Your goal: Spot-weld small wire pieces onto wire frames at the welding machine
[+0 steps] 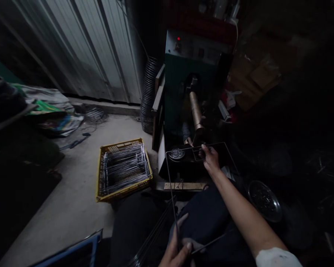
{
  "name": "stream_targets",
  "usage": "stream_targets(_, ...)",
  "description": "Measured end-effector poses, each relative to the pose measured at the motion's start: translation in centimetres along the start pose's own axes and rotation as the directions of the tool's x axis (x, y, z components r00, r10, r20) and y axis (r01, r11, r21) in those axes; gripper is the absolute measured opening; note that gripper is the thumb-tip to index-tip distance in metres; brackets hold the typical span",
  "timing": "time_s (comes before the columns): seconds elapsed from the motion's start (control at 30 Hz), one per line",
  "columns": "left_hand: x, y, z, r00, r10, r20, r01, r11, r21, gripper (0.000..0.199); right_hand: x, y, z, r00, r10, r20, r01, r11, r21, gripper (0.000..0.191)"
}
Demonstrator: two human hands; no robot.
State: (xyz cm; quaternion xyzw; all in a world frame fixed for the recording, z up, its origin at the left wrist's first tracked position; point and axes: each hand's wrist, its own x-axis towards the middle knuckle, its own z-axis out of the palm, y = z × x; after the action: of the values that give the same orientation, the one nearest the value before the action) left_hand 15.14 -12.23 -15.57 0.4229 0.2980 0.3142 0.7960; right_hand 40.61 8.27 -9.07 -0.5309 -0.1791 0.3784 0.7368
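A large rectangular steel wire frame (169, 178) spans from my lap to the front of a green spot-welding machine (189, 63). My left hand (175, 248) grips its near side low by my knee. My right hand (210, 159) is stretched forward, closed on the frame's far part, just below the machine's copper electrode (196, 111). A small round dish of metal pieces (176, 154) sits on the dark machine bed beside that hand. Loose long wires (156, 222) lie across my dark trousers.
A yellow crate (119, 194) of stacked wire racks stands on the concrete floor to my left. A corrugated hose (148, 96) runs beside the machine, before a ribbed metal wall (91, 48). A round metal dish (264, 201) lies to my right. Cardboard (256, 78) is stacked behind.
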Motion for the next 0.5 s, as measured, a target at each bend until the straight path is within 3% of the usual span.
stream_targets(0.3, 0.7, 1.4, 1.0, 1.0, 0.028, -0.012, -0.027, 0.999, 0.034, 0.068, 0.7, -0.6, 0.1, 0.999, 0.028, 0.025, -0.028, 0.999, 0.016, 0.039)
stream_targets(0.4, 0.7, 1.5, 1.1, 0.999, -0.031, -0.029, 0.03, 0.999, -0.02, 0.077, 0.8, -0.5, 0.3, 1.0, 0.023, 0.017, -0.023, 1.0, 0.009, 0.035)
stream_targets(0.5, 0.5, 1.5, 1.2, 0.993, -0.114, 0.036, 0.117, 0.988, -0.097, 0.082, 0.9, -0.5, 0.3, 1.0, 0.009, 0.017, -0.009, 1.0, -0.011, 0.033)
